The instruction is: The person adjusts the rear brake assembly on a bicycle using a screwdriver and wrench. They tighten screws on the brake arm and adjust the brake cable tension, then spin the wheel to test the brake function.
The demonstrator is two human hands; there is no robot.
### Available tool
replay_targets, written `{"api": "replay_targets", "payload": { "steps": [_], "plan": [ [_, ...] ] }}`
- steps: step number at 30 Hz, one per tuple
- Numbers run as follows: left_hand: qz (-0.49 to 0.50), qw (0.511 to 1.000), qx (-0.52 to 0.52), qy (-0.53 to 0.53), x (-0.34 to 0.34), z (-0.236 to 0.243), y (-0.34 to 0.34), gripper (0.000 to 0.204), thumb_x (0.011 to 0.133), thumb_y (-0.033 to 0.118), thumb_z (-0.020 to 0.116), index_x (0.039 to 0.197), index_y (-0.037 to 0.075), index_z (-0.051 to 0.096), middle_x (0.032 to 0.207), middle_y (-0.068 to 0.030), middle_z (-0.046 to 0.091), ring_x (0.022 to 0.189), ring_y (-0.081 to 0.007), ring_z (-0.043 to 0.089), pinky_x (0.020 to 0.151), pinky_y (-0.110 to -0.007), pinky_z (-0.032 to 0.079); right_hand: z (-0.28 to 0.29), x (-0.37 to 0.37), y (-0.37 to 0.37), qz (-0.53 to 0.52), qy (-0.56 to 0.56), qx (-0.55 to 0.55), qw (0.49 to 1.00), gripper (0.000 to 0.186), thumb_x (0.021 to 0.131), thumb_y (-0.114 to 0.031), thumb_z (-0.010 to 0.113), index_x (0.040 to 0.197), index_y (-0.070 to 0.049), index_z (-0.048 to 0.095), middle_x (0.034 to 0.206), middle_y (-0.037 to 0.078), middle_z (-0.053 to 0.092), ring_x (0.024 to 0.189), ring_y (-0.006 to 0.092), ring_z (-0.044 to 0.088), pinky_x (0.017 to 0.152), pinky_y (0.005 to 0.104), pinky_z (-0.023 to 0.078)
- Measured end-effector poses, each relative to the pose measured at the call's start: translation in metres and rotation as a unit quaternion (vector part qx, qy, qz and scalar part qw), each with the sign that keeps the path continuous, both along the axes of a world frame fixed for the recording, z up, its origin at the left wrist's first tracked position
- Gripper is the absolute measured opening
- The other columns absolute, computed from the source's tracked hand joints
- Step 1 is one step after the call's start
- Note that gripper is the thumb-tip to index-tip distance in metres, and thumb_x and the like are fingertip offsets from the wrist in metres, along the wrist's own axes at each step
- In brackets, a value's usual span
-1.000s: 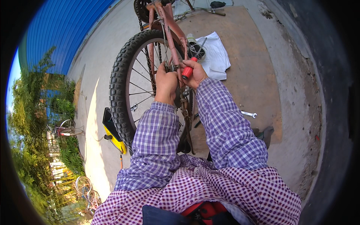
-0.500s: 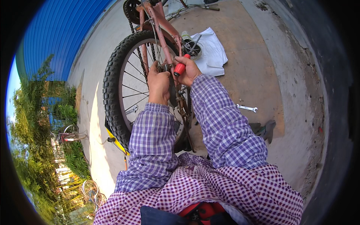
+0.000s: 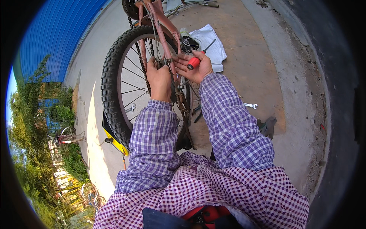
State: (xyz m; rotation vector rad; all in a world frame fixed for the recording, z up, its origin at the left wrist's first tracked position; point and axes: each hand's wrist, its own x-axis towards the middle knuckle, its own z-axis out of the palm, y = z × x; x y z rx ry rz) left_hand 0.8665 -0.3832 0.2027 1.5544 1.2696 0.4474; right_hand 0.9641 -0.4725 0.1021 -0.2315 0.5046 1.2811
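A pink bicycle frame (image 3: 162, 38) lies before me with its knobby black tyre (image 3: 110, 76) and spoked wheel. My left hand (image 3: 159, 82) is closed at the frame tube beside the wheel, thumb and fingers by a small coiled metal part (image 3: 160, 64); what exactly they pinch is hidden. Just right of the tube, my right hand (image 3: 204, 70) holds a screwdriver (image 3: 195, 62) with a red and black handle under its thumb, the shaft pointing up and away to the right. Its other fingers stretch toward the tube. The chain (image 3: 146, 78) runs left of my left hand.
A white cloth (image 3: 213, 45) lies beyond my right hand, with a dark container near its left edge. A wrench (image 3: 251, 105) and a grey glove (image 3: 268, 126) rest on the brown board (image 3: 259, 68). Something yellow (image 3: 118, 144) sits under the tyre. Bushes and parked bicycles stand left.
My right hand has drawn back from the tube to the right, its fingers opening out while it keeps the screwdriver. The left hand stays at the frame. The whole view has shifted slightly.
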Motion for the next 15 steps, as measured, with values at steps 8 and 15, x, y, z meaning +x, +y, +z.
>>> {"api": "replay_targets", "payload": {
  "steps": [8, 15],
  "plan": [
    [-0.124, 0.985, 0.066, -0.102, -0.041, 0.006, -0.075, 0.051, 0.089, 0.002, 0.059, 0.138, -0.008, 0.046, 0.135, -0.0246, 0.056, 0.127, -0.0314, 0.056, 0.108, -0.037, 0.042, -0.072, -0.001, -0.063, 0.034, -0.081, -0.175, 0.981, 0.041, 0.094, -0.039, 0.058, 0.097, 0.002, 0.061, 0.096, 0.018, 0.064, 0.083, 0.0286, 0.064, 0.071, 0.0426, 0.054],
    [-0.506, 0.824, -0.256, -0.001, -0.168, -0.230, -0.124, 0.036, 0.093, -0.002, 0.060, 0.129, 0.000, 0.057, 0.116, -0.0162, 0.063, 0.102, -0.0238, 0.069, 0.089, -0.034, 0.054, -0.395, 0.031, -0.174, 0.124, -0.166, -0.458, 0.865, 0.032, 0.089, -0.040, 0.069, 0.080, -0.013, 0.054, 0.074, 0.006, 0.058, 0.059, 0.0178, 0.057, 0.053, 0.0323, 0.044]
  ]
}}
